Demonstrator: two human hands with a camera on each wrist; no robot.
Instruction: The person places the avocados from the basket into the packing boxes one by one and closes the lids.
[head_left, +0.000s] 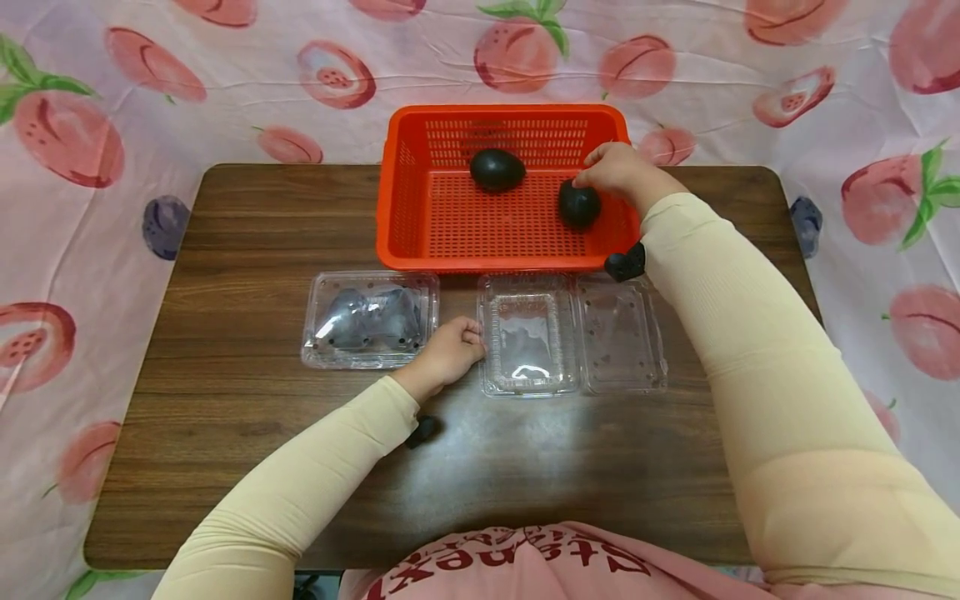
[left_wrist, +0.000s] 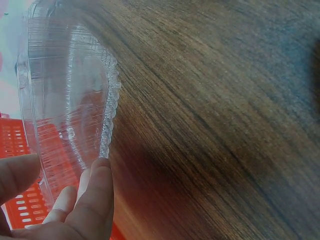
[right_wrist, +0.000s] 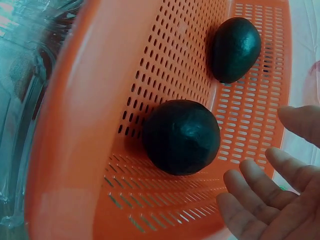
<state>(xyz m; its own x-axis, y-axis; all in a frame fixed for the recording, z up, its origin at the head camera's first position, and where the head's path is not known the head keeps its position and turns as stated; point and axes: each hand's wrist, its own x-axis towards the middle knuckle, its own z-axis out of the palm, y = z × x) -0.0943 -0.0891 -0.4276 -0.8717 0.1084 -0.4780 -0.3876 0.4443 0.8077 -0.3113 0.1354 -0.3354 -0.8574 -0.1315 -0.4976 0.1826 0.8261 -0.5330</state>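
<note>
My left hand is at the left edge of a clear plastic clamshell box that lies unfolded on the table. In the left wrist view, thumb and fingers hold the side of its base. My right hand reaches over the right side of a red plastic basket. Its fingers are spread beside a dark avocado, with a gap between them in the right wrist view. A second dark avocado lies farther back in the basket.
A closed clear clamshell box with dark fruit inside sits left of the unfolded one. The unfolded box's lid extends to the right. All stand on a brown wooden table, and a fruit-print cloth hangs behind.
</note>
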